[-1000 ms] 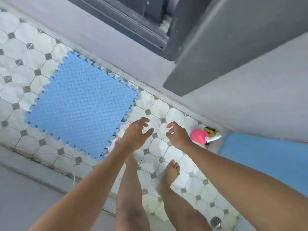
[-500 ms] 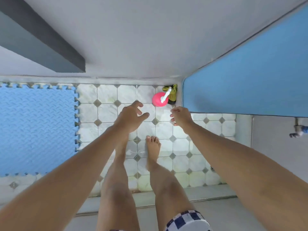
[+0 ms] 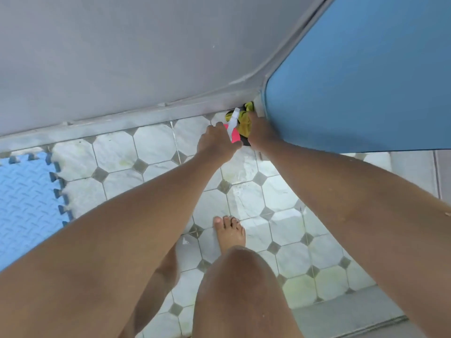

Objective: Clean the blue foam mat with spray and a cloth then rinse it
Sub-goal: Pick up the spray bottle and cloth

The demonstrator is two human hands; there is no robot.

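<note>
I'm at the fetching step: my left hand (image 3: 217,142) is curled round the pink spray bottle (image 3: 234,135) in the floor corner, and my right hand (image 3: 261,134) lies on the yellow cloth (image 3: 244,123) beside it, though I cannot tell if its fingers have closed. The blue foam mat (image 3: 26,203) lies flat on the tiles well to the left, untouched. Next I judge both must be lifted clear and carried over to the mat.

White octagonal floor tiles (image 3: 156,145) meet a grey wall (image 3: 122,57); blue panel (image 3: 366,81), perhaps a door.

Blue foam mat (image 3: 26,203) flat on tiles; pink spray bottle (image 3: 234,132) beside yellow cloth (image 3: 244,123)
</note>
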